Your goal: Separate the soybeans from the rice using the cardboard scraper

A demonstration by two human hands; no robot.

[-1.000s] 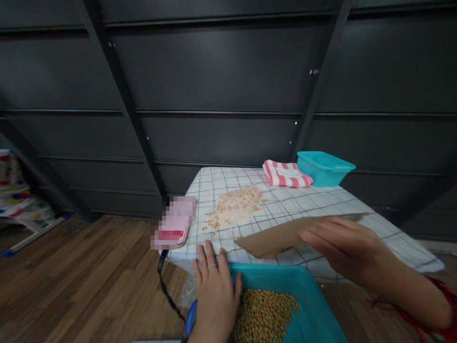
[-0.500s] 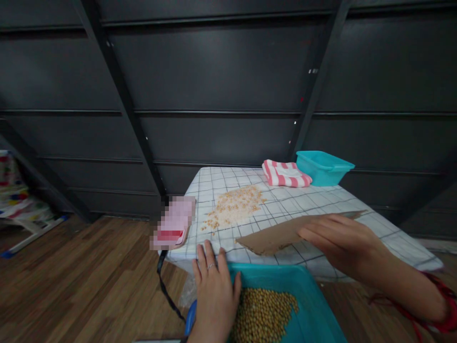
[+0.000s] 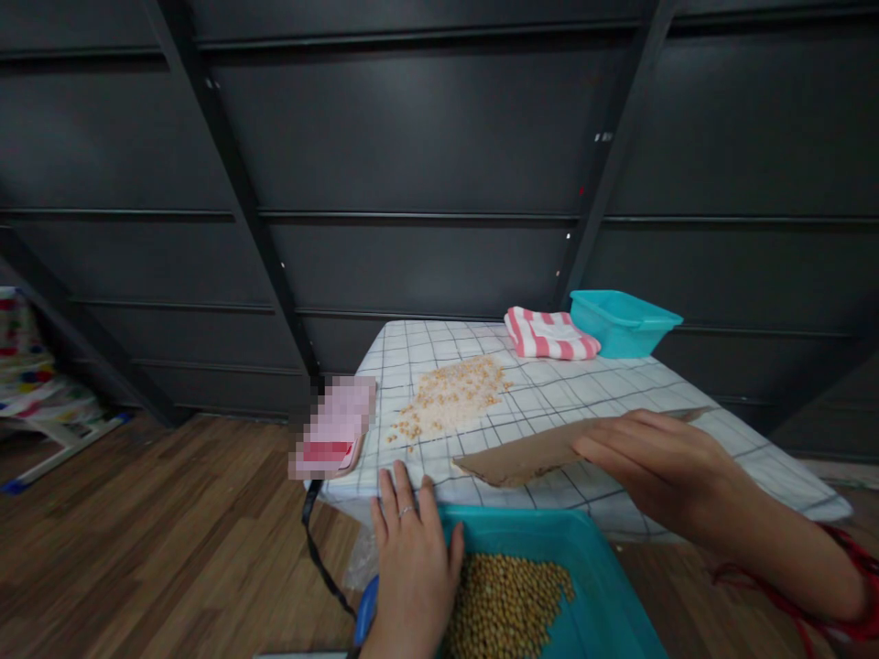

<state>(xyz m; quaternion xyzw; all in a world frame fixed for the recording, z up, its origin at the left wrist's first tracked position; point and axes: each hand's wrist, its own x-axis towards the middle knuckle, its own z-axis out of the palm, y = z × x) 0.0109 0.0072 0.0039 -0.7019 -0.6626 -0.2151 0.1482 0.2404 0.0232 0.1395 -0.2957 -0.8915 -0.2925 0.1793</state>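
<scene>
My right hand grips a brown piece of cardboard, holding it slanted near the front edge of the table. My left hand lies with fingers spread over the left rim of a teal bin, its fingertips reaching the tablecloth's edge. Many round yellowish-brown beans fill part of this bin, just below the table's front edge. On the tablecloth, beyond the cardboard, is a spread pile of white grains mixed with pale yellow beans.
The table has a white checked cloth. A pink-and-white striped towel and a second teal bin stand at the back right. At the left edge lies a blurred pink object with a black strap hanging down. Behind is a dark panelled wall.
The cardboard and my right hand have shifted very slightly. My left hand, the bin and the grain pile look the same.
</scene>
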